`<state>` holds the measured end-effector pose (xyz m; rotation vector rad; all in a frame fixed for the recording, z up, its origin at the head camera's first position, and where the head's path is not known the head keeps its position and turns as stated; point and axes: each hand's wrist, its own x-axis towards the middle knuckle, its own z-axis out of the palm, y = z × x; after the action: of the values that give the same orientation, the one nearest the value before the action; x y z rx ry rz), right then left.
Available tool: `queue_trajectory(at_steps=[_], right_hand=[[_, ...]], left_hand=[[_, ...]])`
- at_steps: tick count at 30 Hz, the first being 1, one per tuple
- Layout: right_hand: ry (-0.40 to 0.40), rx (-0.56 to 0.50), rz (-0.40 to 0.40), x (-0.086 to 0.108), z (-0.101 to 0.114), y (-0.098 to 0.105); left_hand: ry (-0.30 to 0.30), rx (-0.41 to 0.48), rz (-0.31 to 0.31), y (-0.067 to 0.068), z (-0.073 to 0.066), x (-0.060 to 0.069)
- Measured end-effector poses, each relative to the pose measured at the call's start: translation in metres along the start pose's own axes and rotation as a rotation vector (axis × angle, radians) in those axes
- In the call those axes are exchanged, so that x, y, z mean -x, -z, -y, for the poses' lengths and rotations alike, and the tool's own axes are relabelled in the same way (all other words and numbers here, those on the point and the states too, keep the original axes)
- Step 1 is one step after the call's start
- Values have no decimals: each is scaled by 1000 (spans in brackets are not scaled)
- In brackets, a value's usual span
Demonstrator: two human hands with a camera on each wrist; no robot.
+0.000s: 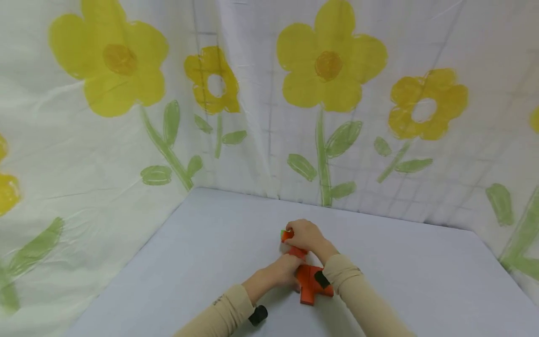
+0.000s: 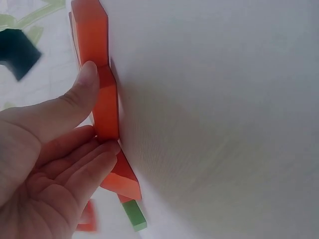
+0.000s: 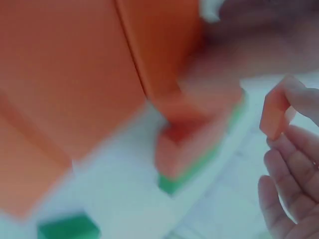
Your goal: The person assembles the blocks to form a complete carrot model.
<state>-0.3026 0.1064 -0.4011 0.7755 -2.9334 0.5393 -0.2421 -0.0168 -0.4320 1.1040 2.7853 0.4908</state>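
Observation:
Flat red-orange blocks (image 1: 309,279) lie end to end near the middle of the white table. The left hand (image 1: 283,272) is along their left side. In the left wrist view its thumb and fingertips hold a red-orange block (image 2: 106,107) in that row. Farther back, the right hand (image 1: 306,235) pinches a small red-orange piece (image 3: 274,112) between thumb and fingers. A green end (image 2: 134,215) shows beyond the row in the left wrist view. Nearby blocks and the left hand are blurred in the right wrist view.
The white tabletop (image 1: 412,281) spreads around the hands. Behind and to the left hangs a white curtain (image 1: 261,117) painted with yellow flowers. Black wrist cameras (image 1: 258,315) sit at both cuffs, the right one close over the blocks.

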Motion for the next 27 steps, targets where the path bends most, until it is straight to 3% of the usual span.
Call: queue_trajectory(at_steps=[5, 11, 20, 27], right_hand=[[-17, -71, -60, 18, -12, 30], [38, -123, -20, 63, -23, 48], [36, -137, 72, 123, -19, 29], [-3, -135, 130, 147, -14, 11]], left_hand=[[54, 29, 32, 0, 1, 0], [79, 77, 44, 1, -1, 0], [115, 135, 41, 1, 0, 1], [113, 119, 54, 0, 0, -1]])
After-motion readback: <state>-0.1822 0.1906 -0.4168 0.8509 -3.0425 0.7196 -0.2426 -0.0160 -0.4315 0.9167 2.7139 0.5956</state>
